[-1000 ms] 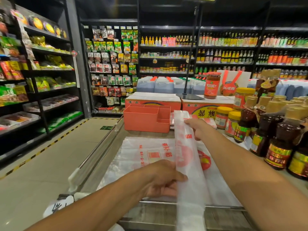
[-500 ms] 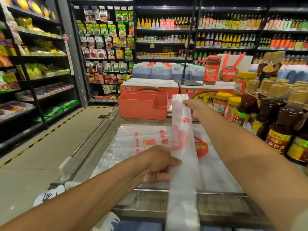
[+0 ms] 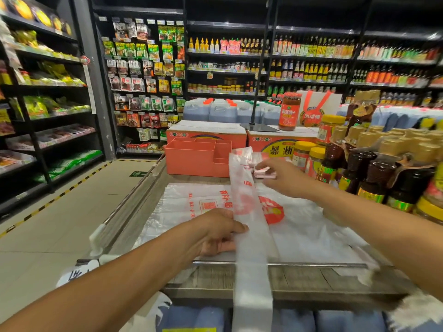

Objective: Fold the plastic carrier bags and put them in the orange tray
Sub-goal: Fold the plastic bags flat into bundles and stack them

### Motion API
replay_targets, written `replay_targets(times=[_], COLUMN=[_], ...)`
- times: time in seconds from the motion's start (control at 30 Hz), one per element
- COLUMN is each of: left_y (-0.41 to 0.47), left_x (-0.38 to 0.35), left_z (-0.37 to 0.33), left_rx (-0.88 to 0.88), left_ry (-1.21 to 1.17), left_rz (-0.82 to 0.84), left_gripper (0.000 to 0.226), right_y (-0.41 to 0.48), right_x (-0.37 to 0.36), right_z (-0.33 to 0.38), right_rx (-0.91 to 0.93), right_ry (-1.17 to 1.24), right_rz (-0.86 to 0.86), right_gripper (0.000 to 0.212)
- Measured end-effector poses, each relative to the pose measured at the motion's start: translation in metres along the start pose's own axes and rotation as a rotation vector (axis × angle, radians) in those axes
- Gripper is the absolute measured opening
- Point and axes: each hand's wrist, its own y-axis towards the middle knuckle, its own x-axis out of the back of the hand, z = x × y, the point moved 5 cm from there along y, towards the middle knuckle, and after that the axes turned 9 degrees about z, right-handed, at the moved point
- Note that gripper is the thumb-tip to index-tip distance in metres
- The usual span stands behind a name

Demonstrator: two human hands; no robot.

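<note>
Plastic bag strip (image 3: 248, 204) — left grip (image 3: 215, 232) pinches its near edge, right grip (image 3: 278, 174) clasps its far end.

Behind the orange tray (image 3: 191, 161), to its right, the jar (image 3: 289, 111) has a red label reading "黄豆酱+". The carton (image 3: 271, 143) beneath it bears large upside-down characters, perhaps "麻酱". Red print on the carrier bag (image 3: 191, 202) in front of the tray is too blurred to read.
</note>
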Motion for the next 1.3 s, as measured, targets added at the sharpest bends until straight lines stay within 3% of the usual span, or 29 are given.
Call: replay_targets(times=[0.13,0.23,0.43,0.6,0.7,0.8,0.9,0.93,1.0,1.13,1.23,1.3], left_y=[-0.005,-0.006,-0.015,-0.024,-0.024,-0.031,-0.033,-0.033,-0.029,-0.013,-0.005,-0.003], left_x=[-0.005,-0.008,-0.016,-0.014,-0.004,0.004,0.018,0.021,0.018,0.01,0.011,0.01], left_z=[-0.004,-0.008,-0.013,-0.011,-0.01,-0.022,-0.045,-0.05,-0.048,-0.032,-0.03,-0.034], left_rx=[0.01,0.011,0.03,0.05,0.072,0.066,-0.219,-0.333,-0.399,-0.367,-0.402,-0.44], left_ry=[-0.07,-0.118,-0.122,-0.01,0.237,0.542,0.932,1.09,1.306,1.443,1.406,1.374], left_rz=[0.025,0.058,0.114,0.076,0.025,-0.04,-0.224,-0.26,-0.168,0.047,0.012,-0.044], left_gripper=[0.019,0.031,0.032,0.032,0.03,0.031,0.015,0.022,0.042,0.042,0.03,0.02], right_y=[-0.076,-0.106,-0.102,-0.097,-0.097,-0.097,-0.095,-0.094,-0.093,-0.09,-0.088,-0.089], right_x=[-0.019,-0.027,-0.035,-0.046,-0.052,-0.057,-0.06,-0.06,-0.061,-0.061,-0.057,-0.057], right_z=[0.027,0.038,0.035,0.04,0.043,0.039,0.036,0.035,0.033,0.026,0.025,0.026], right_rx=[0.246,0.292,0.312,0.292,0.293,0.251,0.243,0.235,0.23,0.19,0.114,0.067], right_ry=[-0.287,-0.467,-0.383,-0.321,-0.32,-0.342,-0.312,-0.295,-0.287,-0.298,-0.224,-0.264], right_rz=[0.176,0.098,-0.149,-0.085,-0.03,0.054,0.105,0.11,0.113,0.105,0.095,0.135], right_gripper=[0.054,0.057,0.049,0.031,0.024,0.03,0.033,0.032,0.032,0.031,0.018,0.026])
